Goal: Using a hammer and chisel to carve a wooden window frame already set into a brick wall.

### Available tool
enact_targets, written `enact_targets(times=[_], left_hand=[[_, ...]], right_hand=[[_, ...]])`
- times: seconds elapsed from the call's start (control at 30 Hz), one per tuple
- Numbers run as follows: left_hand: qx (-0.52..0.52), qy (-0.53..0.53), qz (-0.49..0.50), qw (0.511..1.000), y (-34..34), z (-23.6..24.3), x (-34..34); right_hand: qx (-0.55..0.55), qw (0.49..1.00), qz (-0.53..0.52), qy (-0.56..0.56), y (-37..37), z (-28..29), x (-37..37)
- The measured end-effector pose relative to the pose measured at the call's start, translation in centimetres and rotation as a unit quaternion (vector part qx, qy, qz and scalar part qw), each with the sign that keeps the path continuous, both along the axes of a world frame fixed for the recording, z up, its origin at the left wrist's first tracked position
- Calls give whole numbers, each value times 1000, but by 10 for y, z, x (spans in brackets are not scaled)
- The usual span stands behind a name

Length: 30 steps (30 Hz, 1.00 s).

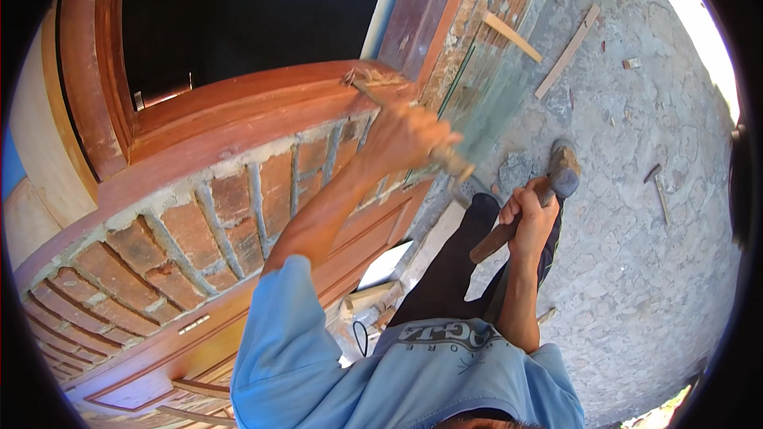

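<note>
My left hand [404, 137] is closed round a chisel [455, 162]. The chisel's blade points up and left, its tip at the sill of a reddish-brown wooden window frame [262, 103], close to the frame's lower right corner. Pale wood shavings [380, 77] lie at that corner beside the blade. Lower and to the right, my right hand [528, 221] grips a hammer [565, 175] by its wooden handle. Its dark, blocky head is raised above my fist, apart from the chisel.
Under the sill runs a brick wall [191, 230] with thick mortar joints. A panelled wooden door [362, 250] leans below it. Glass panes [489, 103] stand right of the frame. On the rough concrete floor [636, 286] lie wood strips [568, 52] and another hammer-like tool [660, 195].
</note>
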<state>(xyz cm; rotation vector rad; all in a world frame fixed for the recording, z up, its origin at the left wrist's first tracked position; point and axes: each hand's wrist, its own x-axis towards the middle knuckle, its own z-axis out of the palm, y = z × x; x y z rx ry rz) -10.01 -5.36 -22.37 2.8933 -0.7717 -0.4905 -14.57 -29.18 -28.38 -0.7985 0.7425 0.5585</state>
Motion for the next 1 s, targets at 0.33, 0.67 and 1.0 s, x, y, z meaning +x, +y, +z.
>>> enact_targets(times=[0.33, 0.67, 1.0], left_hand=[[-62, -61, 186, 979, -39, 18, 45], [-40, -71, 237, 968, -39, 9, 50], [-24, -64, 170, 983, -39, 16, 43]], right_hand=[[-14, 996, -74, -41, -25, 22, 25], [-33, 971, 193, -140, 26, 29, 64], [-77, 982, 7, -173, 40, 21, 14]])
